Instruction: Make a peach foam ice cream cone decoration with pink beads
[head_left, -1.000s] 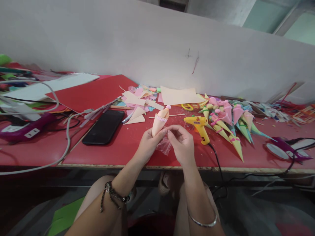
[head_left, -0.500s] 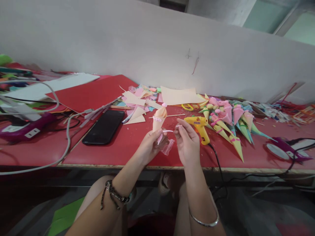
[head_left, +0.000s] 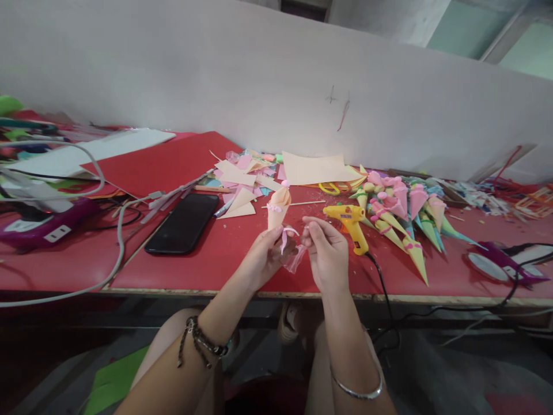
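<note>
Upright in my left hand point(head_left: 264, 256) is a cream paper ice-cream cone point(head_left: 276, 214) with a pink ball on top and small pink beads round its middle. The same hand keeps hold of a pink strip of modelling clay point(head_left: 284, 238), which curves out past the fingers, and a clear plastic wrapper point(head_left: 295, 260) that hangs below. My right hand point(head_left: 327, 251) faces it, a short gap away, thumb and forefinger pinched on a tiny pale pink bit, apparently clay. Its other fingers are curled.
A yellow glue gun point(head_left: 351, 222) lies just right of my right hand, its cord running off the table edge. Finished paper cones point(head_left: 395, 210) are heaped beyond it. To the left lie a black phone point(head_left: 184, 225) and paper pieces point(head_left: 242, 202); a wooden stick point(head_left: 298, 203) lies behind the cone.
The pink strip that stretched towards my right fingers is now apart from them and curls at my left hand. The cone has shifted slightly left. My right hand has tipped a little to the left.
</note>
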The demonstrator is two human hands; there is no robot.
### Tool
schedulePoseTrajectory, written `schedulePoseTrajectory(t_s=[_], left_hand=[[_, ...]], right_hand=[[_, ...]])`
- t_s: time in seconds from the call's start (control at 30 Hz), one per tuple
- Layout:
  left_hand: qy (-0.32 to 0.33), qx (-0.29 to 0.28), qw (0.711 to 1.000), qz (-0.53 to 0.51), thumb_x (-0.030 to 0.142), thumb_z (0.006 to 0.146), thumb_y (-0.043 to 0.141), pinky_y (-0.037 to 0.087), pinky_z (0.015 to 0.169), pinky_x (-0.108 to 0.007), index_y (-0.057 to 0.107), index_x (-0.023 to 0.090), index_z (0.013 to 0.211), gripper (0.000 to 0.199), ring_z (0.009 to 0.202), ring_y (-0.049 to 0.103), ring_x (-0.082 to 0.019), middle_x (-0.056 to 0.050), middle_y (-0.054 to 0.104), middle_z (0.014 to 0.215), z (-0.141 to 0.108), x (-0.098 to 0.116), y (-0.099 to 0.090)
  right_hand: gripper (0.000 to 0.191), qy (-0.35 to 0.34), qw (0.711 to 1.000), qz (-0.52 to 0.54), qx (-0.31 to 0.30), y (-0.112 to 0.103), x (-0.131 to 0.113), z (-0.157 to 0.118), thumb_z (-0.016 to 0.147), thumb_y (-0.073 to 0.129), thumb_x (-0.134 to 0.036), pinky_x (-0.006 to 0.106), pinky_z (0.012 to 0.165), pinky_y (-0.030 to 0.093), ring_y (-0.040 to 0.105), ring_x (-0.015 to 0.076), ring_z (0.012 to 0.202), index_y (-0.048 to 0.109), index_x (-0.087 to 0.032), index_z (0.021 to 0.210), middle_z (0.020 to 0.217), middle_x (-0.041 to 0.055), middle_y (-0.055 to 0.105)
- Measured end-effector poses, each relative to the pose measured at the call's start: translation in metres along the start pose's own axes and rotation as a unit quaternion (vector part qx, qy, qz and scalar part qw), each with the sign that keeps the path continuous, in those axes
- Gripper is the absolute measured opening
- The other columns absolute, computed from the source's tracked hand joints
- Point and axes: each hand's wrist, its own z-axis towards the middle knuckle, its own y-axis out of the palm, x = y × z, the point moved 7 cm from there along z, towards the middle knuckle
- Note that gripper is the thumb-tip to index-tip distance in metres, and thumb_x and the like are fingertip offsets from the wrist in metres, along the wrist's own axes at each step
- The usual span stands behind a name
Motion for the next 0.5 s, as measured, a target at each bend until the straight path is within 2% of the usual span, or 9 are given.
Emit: schedulePoseTrajectory(t_s=[0.13,0.23,0.37,0.43,0.5], left_hand=[[0.002,-0.001,1.0,-0.018,0.033,0.065,0.068,0.045,0.055,-0.017,0.056,0.015,0.054,0.025,0.038,0.035,-0.003,0.008,0.037,0.039,0.0006,-0.0006,-0.0011],[-0.004,0.001,1.0,-0.022,0.032,0.064,0.07,0.046,0.057,-0.018,0.059,0.015,0.058,0.021,0.038,0.036,-0.004,0.008,0.038,0.038,0.0015,-0.002,-0.0022],[-0.009,-0.002,1.0,-0.024,0.031,0.064,0.069,0.045,0.056,-0.016,0.058,0.014,0.057,0.021,0.04,0.04,-0.004,0.007,0.039,0.038,0.0016,-0.0029,-0.0011],[-0.01,0.001,1.0,-0.026,0.03,0.064,0.069,0.045,0.056,-0.017,0.057,0.014,0.057,0.021,0.038,0.037,-0.003,0.008,0.039,0.039,0.0011,-0.0028,-0.0003],[-0.009,0.007,1.0,-0.027,0.029,0.066,0.068,0.046,0.057,-0.017,0.057,0.014,0.057,0.021,0.037,0.034,-0.002,0.008,0.04,0.039,0.0004,-0.0024,0.0004]], right_hand=[[0.015,0.022,0.999,0.026,0.008,0.0015,0.0023,0.0004,0.065,0.067,-0.02,0.022,0.067,0.051,0.061,0.0069,0.064,0.07,-0.02,0.079,0.073,-0.0017,0.069],[0.009,0.012,1.0,0.021,0.006,0.0019,0.0,-0.0001,0.068,0.065,-0.023,0.019,0.057,0.05,0.059,0.0057,0.055,0.068,-0.018,0.076,0.065,-0.0024,0.068],[0.01,-0.003,1.0,0.02,0.002,0.001,-0.0026,-0.0008,0.071,0.063,-0.024,0.013,0.04,0.039,0.049,0.0016,0.039,0.061,-0.018,0.063,0.051,-0.0064,0.061],[0.006,-0.002,1.0,0.026,0.006,0.0005,-0.0027,-0.0004,0.069,0.064,-0.022,0.013,0.042,0.04,0.05,0.0017,0.041,0.062,-0.018,0.065,0.052,-0.0064,0.062],[0.004,0.009,0.999,0.034,0.013,0.0001,-0.0016,0.0003,0.067,0.066,-0.019,0.015,0.051,0.046,0.056,0.0036,0.05,0.065,-0.018,0.071,0.06,-0.0045,0.065]])
